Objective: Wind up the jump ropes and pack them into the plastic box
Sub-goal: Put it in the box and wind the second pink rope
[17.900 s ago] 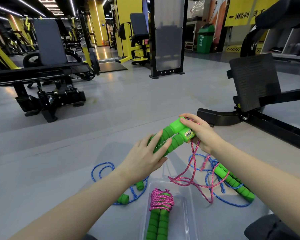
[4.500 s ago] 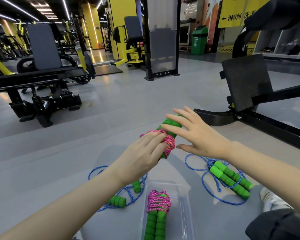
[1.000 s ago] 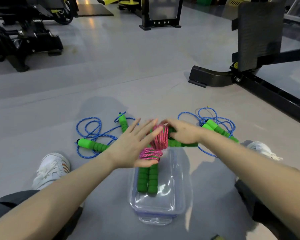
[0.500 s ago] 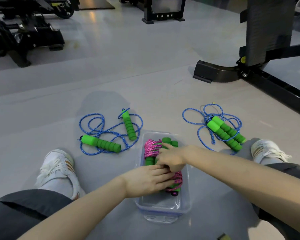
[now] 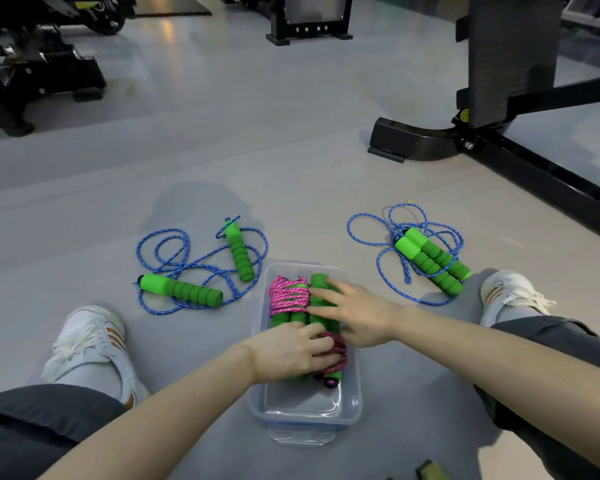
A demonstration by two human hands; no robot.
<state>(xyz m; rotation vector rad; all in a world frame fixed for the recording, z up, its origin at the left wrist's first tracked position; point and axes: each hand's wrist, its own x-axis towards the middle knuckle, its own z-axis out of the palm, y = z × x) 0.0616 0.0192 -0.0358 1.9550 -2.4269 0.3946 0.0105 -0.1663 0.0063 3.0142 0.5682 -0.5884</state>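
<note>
A clear plastic box (image 5: 305, 407) stands on the floor between my feet. Inside lie two green-handled jump ropes wound in pink cord. The first pink rope (image 5: 289, 296) has its winding at the far end. Beside it on the right, the second pink rope (image 5: 336, 356) has its winding at the near end. My left hand (image 5: 291, 351) curls over that near winding. My right hand (image 5: 357, 317) lies flat with spread fingers on its green handles. Two loose blue ropes lie on the floor, one to the left of the box (image 5: 187, 271) and one to the right (image 5: 426, 261).
My white shoes rest at the left (image 5: 87, 344) and right (image 5: 510, 292) of the box. A black machine base (image 5: 416, 140) with a long bar runs along the right. More black gym equipment (image 5: 32, 74) stands far left. Grey floor lies beyond the ropes.
One second ago both hands carried the second pink rope over the box. It now lies inside beside the first, and my right hand's fingers have flattened on its handles.
</note>
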